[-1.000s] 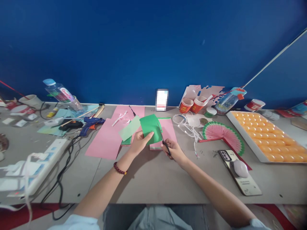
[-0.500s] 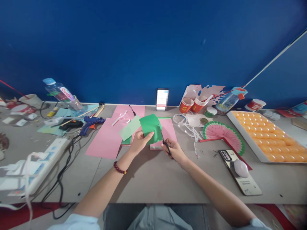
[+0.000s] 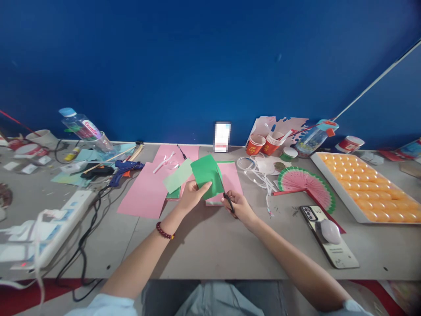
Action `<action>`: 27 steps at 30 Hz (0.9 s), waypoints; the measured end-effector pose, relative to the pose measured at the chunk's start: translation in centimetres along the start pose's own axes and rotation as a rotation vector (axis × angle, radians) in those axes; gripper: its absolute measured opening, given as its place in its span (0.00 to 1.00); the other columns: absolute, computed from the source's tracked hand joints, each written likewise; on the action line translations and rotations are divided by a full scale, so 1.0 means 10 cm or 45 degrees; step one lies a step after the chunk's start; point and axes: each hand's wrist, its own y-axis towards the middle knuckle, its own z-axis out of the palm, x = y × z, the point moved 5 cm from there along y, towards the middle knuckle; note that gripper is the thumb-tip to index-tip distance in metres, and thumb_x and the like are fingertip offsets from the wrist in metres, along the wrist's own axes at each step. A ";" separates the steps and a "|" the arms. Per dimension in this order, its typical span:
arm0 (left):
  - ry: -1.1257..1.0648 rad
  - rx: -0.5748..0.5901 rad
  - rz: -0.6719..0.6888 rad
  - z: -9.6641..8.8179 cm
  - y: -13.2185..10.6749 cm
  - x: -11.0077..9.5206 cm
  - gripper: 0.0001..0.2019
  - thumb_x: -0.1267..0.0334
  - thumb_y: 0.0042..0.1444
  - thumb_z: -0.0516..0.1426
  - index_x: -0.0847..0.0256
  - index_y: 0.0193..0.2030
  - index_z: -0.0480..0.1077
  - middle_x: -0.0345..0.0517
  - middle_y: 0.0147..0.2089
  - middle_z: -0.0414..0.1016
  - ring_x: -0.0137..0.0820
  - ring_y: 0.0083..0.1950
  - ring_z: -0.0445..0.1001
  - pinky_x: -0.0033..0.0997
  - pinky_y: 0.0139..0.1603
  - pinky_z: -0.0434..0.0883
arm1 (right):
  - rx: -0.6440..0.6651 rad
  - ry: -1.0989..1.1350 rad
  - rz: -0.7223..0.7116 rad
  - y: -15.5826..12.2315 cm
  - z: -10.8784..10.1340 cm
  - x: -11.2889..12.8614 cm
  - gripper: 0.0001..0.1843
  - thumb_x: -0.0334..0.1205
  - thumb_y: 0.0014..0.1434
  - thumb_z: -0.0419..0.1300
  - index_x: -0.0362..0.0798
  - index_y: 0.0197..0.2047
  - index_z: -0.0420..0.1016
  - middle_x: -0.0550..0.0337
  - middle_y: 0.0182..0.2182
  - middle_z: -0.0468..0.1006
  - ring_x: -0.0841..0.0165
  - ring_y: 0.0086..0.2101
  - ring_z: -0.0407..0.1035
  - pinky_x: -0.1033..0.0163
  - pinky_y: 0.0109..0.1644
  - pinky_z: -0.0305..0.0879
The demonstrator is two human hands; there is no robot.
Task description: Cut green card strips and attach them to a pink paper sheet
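My left hand (image 3: 190, 196) pinches a sheet of green paper (image 3: 205, 174) and holds it up above the grey table (image 3: 204, 245). A dark red bead bracelet (image 3: 163, 231) circles that wrist. My right hand (image 3: 239, 206) is closed round small black scissors (image 3: 227, 199), whose blades meet the paper's right edge. Pink sheets (image 3: 148, 188) and a pale green sheet (image 3: 178, 176) lie on the table under and behind both hands.
A tray of orange balls (image 3: 368, 186) stands at right. Nearer lie a watermelon paper fan (image 3: 305, 184) and a phone (image 3: 329, 235). Red paper cups (image 3: 263, 144) stand at the back. A blue glue gun (image 3: 125, 169), cables and a power strip (image 3: 49, 228) crowd the left.
The green paper has tilted slightly in my left hand and the scissors have shifted a little along its right edge. Everything else is as before.
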 end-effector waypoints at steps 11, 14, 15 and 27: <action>0.013 -0.004 0.001 0.00 0.00 -0.03 0.21 0.48 0.47 0.62 0.61 0.18 0.61 0.36 0.20 0.57 0.24 0.24 0.54 0.25 0.24 0.55 | 0.008 0.015 -0.002 0.01 -0.01 -0.02 0.26 0.58 0.46 0.67 0.50 0.26 0.56 0.74 0.13 0.61 0.81 0.13 0.46 0.71 0.14 0.38; -0.024 0.014 -0.016 0.00 0.00 -0.01 0.19 0.48 0.47 0.62 0.62 0.20 0.65 0.38 0.22 0.61 0.25 0.25 0.57 0.26 0.25 0.57 | 0.006 0.022 -0.007 0.01 -0.01 -0.02 0.27 0.58 0.45 0.67 0.50 0.26 0.55 0.74 0.13 0.61 0.81 0.13 0.45 0.71 0.15 0.38; -0.037 0.023 -0.020 0.01 0.00 -0.01 0.19 0.49 0.48 0.62 0.62 0.21 0.66 0.38 0.22 0.62 0.25 0.25 0.57 0.26 0.25 0.58 | 0.006 0.025 -0.007 0.01 -0.01 -0.02 0.27 0.58 0.45 0.67 0.51 0.26 0.55 0.74 0.13 0.60 0.81 0.13 0.45 0.71 0.15 0.38; -0.035 0.026 -0.045 0.01 0.00 -0.03 0.20 0.47 0.46 0.62 0.63 0.22 0.66 0.38 0.22 0.62 0.24 0.24 0.57 0.25 0.25 0.58 | -0.008 0.012 -0.011 0.01 0.01 0.01 0.28 0.60 0.42 0.67 0.50 0.25 0.55 0.74 0.12 0.61 0.81 0.12 0.46 0.71 0.14 0.38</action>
